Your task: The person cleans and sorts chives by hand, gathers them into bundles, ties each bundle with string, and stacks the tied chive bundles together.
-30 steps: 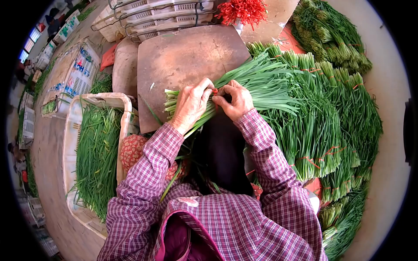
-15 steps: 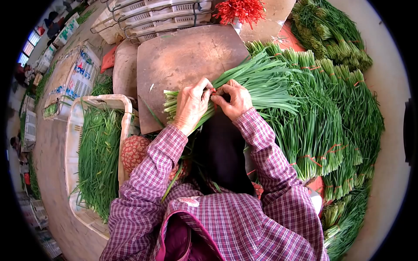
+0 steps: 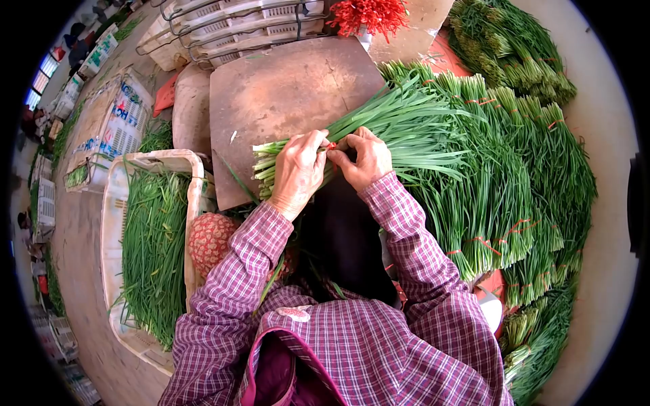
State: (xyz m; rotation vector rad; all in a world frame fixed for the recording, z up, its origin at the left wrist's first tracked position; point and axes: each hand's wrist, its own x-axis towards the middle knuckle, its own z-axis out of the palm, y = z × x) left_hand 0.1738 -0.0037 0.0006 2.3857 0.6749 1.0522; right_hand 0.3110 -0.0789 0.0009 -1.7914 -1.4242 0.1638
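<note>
Nearest the camera, two purple-and-white checked sleeves (image 3: 244,247) reach over a dark-clothed leg (image 3: 349,237). The left hand (image 3: 298,169) arches over the pale stems of a long, leafy green bunch (image 3: 399,122), its thumb and forefinger pinching a thin red tie (image 3: 331,145). The right hand (image 3: 365,159) meets it from the other side, fingertips closed on the same tie. The bunch lies across the lower right part of a brown, worn square board (image 3: 284,88), cut ends near the lower left corner, leaves trailing past the right edge.

Working the tie well would seem to need both pinches kept close to the stems and pulled evenly, snug without bruising; the left palm could hold the cut ends level meanwhile.

The tie's crossing is hidden by the fingertips, and its underside by the bunch. The board's lower right corner is covered by hands and leaves. Beyond the board's top edge, a spray of bright red strips (image 3: 369,15) and a stack of white slatted plastic crates (image 3: 250,30) are cut off by the frame; at the far left, a distant dark-clad person (image 3: 78,54) is too small to make out.
</note>
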